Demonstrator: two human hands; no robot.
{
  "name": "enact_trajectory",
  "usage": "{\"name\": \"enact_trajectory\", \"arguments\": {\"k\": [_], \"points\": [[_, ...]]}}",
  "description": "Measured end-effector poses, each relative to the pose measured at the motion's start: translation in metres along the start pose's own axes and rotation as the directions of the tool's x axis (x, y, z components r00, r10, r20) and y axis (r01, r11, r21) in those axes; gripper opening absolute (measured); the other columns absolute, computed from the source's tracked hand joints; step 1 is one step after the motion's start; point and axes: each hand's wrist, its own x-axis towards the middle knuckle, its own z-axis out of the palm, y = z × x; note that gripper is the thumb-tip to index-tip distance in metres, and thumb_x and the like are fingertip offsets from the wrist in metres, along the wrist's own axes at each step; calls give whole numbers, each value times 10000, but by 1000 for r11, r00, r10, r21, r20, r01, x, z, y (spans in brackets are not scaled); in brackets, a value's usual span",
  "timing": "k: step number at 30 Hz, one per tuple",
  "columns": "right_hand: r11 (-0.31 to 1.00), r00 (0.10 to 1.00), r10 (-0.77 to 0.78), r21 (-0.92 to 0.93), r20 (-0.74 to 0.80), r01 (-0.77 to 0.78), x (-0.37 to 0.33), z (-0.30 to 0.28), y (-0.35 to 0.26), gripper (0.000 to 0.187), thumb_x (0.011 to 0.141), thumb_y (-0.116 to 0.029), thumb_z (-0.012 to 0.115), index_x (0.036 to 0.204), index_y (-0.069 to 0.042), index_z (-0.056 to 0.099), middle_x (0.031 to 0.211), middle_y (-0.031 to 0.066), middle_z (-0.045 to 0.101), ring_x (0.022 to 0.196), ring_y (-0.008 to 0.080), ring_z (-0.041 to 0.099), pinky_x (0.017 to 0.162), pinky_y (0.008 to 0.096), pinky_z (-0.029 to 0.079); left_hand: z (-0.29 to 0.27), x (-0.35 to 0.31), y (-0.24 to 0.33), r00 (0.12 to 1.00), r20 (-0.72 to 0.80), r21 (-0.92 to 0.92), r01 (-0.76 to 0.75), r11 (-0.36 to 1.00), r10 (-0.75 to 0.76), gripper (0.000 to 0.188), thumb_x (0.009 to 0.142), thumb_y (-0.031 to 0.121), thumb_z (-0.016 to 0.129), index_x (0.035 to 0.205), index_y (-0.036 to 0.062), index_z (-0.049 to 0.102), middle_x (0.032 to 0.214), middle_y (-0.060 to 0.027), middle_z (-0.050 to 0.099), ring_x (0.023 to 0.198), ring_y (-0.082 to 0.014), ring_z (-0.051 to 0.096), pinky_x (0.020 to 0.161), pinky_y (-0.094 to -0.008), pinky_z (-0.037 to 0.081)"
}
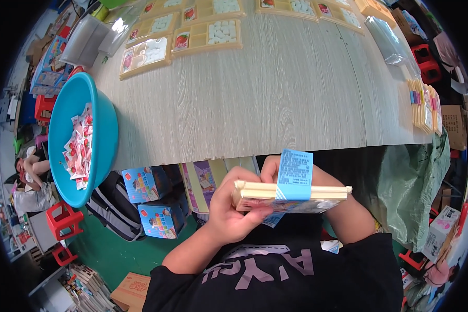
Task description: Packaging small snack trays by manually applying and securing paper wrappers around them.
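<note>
Far L, approx 9 o'clock: blue basin (pixel 106 130) overhangs the table (pixel 296 99) edge, w/ small red-and-white sachets (pixel 78 148) piled inside. Under it, red stools (pixel 64 221), a dark backpack (pixel 114 205) and blue printed boxes (pixel 153 200) crowd the green floor (pixel 114 249).

10 to 12 o'clock, at the far side of the table: rows of shallow yellow trays (pixel 203 36), each w/ white pieces in one compartment and a red picture card in another. Clear plastic bins (pixel 88 39) sit to their L.

Centre, approx 6 o'clock: left hand (pixel 229 208) is clamped round the L end of a flat yellow tray (pixel 291 193), held edge-on below the table edge, close to the chest. Held level, prob. so the contents stay put. A blue paper sleeve (pixel 295 176) wraps the tray's middle & sticks up above it. Right hand (pixel 270 167) is behind tray and sleeve, mostly hidden; fingers seem to grip the sleeve's back, but can't tell how tightly. Hands are close together, both on the one item.

R side, 2–3 o'clock: stack of flat yellow trays w/ bands (pixel 425 106) stands on edge near the table's R rim; silver foil packs (pixel 387 39) beyond. Green sheet (pixel 416 182) hangs at R, cardboard boxes (pixel 452 125) past it.

Nothing lies between the hands and the bare mid-table.
</note>
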Motion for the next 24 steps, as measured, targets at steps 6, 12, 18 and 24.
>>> {"name": "enact_trajectory", "arguments": {"k": [6,12,18,24], "points": [[994,989,-81,-88,-125,70,-10,0,-16,400,900,-395,631,914,4,601,877,56,579,769,119,558,698,248,445,-9,5,2,988,153,-13,-23,1000,25,354,752,7,766,1052,23,579,981,-126,601,863,-212,600,734,-307,469],[938,971,-237,-250,36,239,-27,-18,-44,623,874,-590,629,936,25,554,790,45,564,678,118,523,594,262,396,-15,12,8,976,219,56,1,998,-13,342,718,-8,781,1009,23,604,952,-120,623,821,-213,615,687,-306,470],[908,994,-107,-408,-7,95,-19,-8,-49,193,858,-157,686,812,11,601,723,49,564,646,107,504,575,266,372,-18,11,7,958,276,52,-90,995,72,300,724,4,788,987,37,647,941,-111,626,790,-194,627,662,-281,485],[966,959,139,-245,246,-77,-9,-10,-26,169,893,-115,674,802,18,622,708,18,572,645,69,510,560,247,379,-16,13,11,934,316,88,-203,975,166,292,745,43,799,1002,62,663,951,-104,631,807,-203,648,692,-284,521]]}}
